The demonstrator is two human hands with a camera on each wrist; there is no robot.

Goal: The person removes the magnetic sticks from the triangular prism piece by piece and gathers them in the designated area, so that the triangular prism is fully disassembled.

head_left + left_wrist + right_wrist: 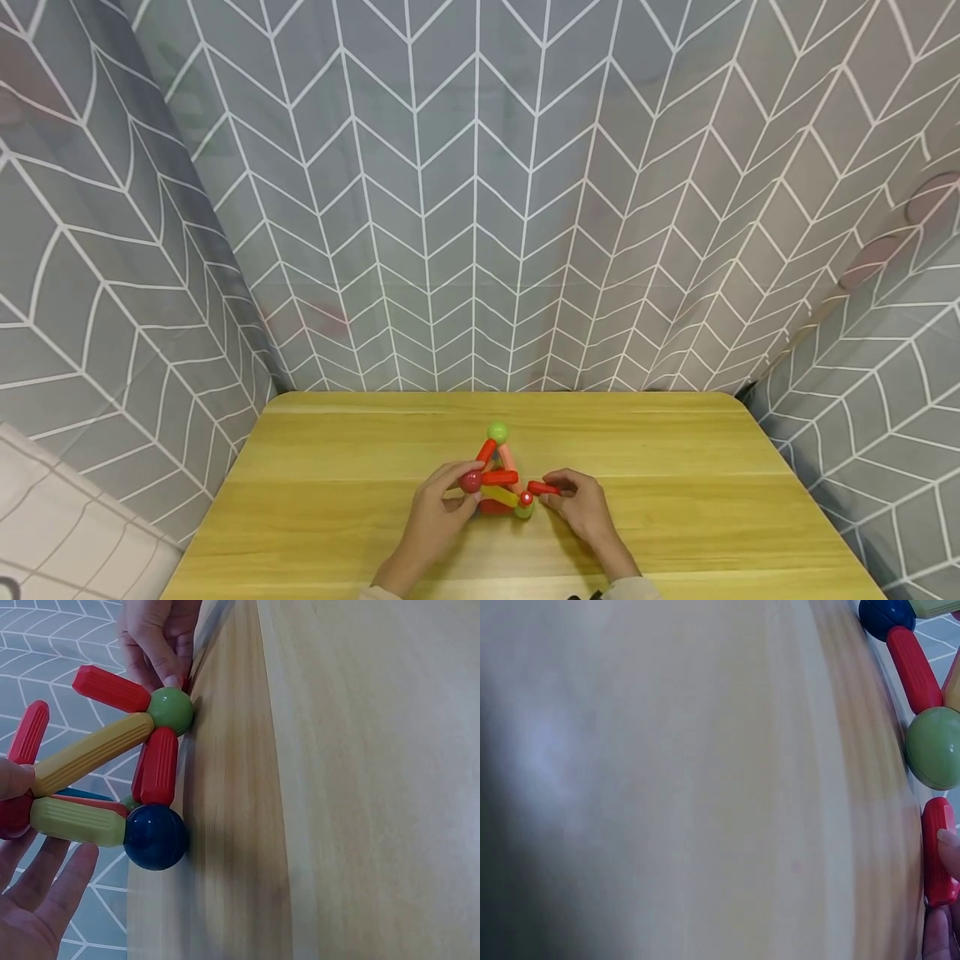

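My left hand (437, 510) grips a dark red ball (471, 481) at the top of a frame of ribbed magnetic sticks and balls on the table. From that ball run a yellow stick (94, 754) and a pale green stick (79, 821). The pale green one meets a dark blue ball (156, 837); the yellow one meets a green ball (172, 712). A red stick (159, 766) joins the blue and green balls. Beside the green ball, my right hand (587, 507) pinches another red stick (937, 851), its end a small gap from the ball.
Another green ball (497, 432) forms the frame's far corner, with a pink stick (507, 458) running from it. Under everything lies a wood-grain table (337, 500). Grey curtains (480, 208) with white zigzag lines hang behind and at both sides.
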